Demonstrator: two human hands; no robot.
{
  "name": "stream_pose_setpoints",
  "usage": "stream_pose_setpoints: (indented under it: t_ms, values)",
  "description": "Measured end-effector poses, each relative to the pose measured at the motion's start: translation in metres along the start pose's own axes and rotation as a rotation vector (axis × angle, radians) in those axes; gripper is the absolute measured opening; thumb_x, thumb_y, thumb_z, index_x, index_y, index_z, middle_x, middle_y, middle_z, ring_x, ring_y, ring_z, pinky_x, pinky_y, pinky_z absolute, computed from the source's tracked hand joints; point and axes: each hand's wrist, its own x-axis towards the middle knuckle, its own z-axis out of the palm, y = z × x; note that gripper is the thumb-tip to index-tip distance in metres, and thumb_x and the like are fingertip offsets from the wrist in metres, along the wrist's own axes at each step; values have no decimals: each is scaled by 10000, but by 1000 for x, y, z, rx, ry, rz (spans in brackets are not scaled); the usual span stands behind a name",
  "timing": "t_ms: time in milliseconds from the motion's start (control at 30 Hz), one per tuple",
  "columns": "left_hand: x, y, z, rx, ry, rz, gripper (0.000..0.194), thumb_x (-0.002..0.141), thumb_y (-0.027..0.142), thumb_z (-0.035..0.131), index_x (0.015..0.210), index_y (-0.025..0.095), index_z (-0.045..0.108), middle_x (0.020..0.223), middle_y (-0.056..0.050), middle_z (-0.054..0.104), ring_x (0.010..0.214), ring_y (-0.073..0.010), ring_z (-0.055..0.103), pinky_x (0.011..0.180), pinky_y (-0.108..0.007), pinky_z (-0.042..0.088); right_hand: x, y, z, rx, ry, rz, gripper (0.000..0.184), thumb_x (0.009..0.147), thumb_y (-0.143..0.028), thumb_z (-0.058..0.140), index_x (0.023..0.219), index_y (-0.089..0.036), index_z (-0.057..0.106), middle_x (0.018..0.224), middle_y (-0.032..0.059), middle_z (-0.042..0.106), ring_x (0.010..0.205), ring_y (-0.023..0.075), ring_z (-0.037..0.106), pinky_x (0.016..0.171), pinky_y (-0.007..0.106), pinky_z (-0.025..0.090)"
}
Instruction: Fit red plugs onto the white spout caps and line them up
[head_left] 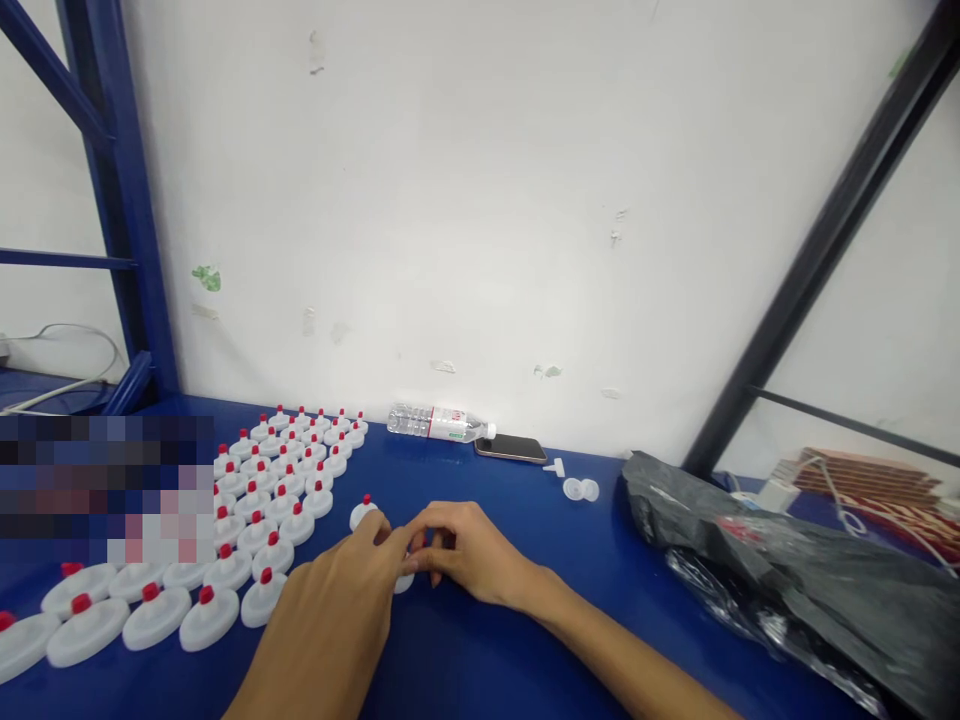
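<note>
In the middle of the blue table, my left hand and my right hand meet with fingers closed. Below the fingertips the edge of a white round plastic lid shows, mostly covered by my left hand. My right thumb and forefinger pinch close over it; what lies between them is hidden. Just beyond my left fingers stands a similar white lid with a red-tipped nozzle. To the left, many more such red-tipped lids stand upright in rows.
Along the wall lie a clear water bottle and a phone. Right of them are a small white nozzle piece and two small clear discs. A black plastic bag covers the right side. A blurred patch hides the far left.
</note>
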Motion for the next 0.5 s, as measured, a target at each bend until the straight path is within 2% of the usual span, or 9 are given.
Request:
stream_pose_setpoints:
  t_ms: [100,167,200,267,333,400,467,500]
  values:
    - [6,0,4,-11,-23,53,477,990,132,251,1143,289,674,1088,-64,670,795,-255,730,609,-332,494,0,-2,-12,62,-113,61,396,753,-476,823,1073,-253,755,928,-6,684,598,85,619,548,194,470]
    - [8,-1,6,-36,-10,68,438,996,152,262,1030,259,686,1053,-58,667,836,-251,725,627,-328,475,1,-3,-27,62,-177,105,456,732,-457,844,1123,-251,735,942,4,705,631,104,644,541,190,472]
    - [8,-2,6,-47,-1,68,428,998,156,264,995,249,682,1050,-57,665,850,-247,722,634,-326,464,1,-4,-36,34,-170,114,433,750,-458,831,1109,-238,734,922,8,712,628,108,643,542,193,475]
    - [10,-6,3,-61,16,55,413,1002,169,260,957,229,666,1046,-62,663,853,-238,715,632,-319,436,0,-5,-55,-73,-60,97,338,861,-486,723,1053,-208,730,866,16,712,601,108,626,550,204,475]
    - [11,-10,-2,-65,18,7,403,1003,180,254,938,215,650,1039,-67,665,856,-235,711,615,-310,400,-1,-5,-75,-254,93,65,350,990,-493,533,1048,-198,711,893,32,719,599,115,626,582,226,486]
    - [12,-14,-7,-74,8,-52,406,1003,187,240,937,213,639,1032,-70,669,865,-244,709,595,-312,361,-4,-3,-93,-593,244,91,383,1055,-451,396,1043,-213,695,915,30,734,651,131,652,651,241,483]
    - [12,-19,-10,-93,11,-86,395,999,197,246,945,219,637,1022,-68,677,868,-261,708,593,-326,335,-8,-2,-110,-995,374,210,392,1073,-425,357,996,-235,691,933,28,747,795,166,686,711,248,453]
    - [12,-21,-11,-106,18,-90,383,997,204,258,945,220,636,1017,-67,680,868,-268,707,599,-333,331,-11,-1,-118,-1102,418,271,403,1073,-424,354,970,-231,692,939,42,750,849,190,691,722,258,439]
